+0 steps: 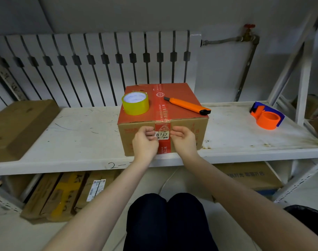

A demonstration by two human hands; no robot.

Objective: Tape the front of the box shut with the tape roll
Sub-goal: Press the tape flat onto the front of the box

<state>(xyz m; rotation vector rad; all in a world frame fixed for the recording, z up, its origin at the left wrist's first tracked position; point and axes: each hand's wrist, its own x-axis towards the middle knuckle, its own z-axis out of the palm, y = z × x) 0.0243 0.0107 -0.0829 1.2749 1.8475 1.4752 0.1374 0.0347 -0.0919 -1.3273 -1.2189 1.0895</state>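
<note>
A cardboard box point(189, 98) with a red top sits at the front edge of a white shelf. A strip of red printed tape point(161, 113) runs over its top and down the front face, with a white label point(162, 135) on it. A yellow tape roll point(135, 103) stands on the box top at the left. My left hand point(145, 141) and my right hand point(183, 139) rest curled against the box front, one on each side of the red strip. Whether their fingertips pinch any tape is hidden.
An orange utility knife point(187, 105) lies on the box top at the right. An orange and blue tape dispenser point(268, 117) sits on the white shelf point(73, 138) at the right, a flat brown carton point(18, 127) at the left. More cartons lie below the shelf.
</note>
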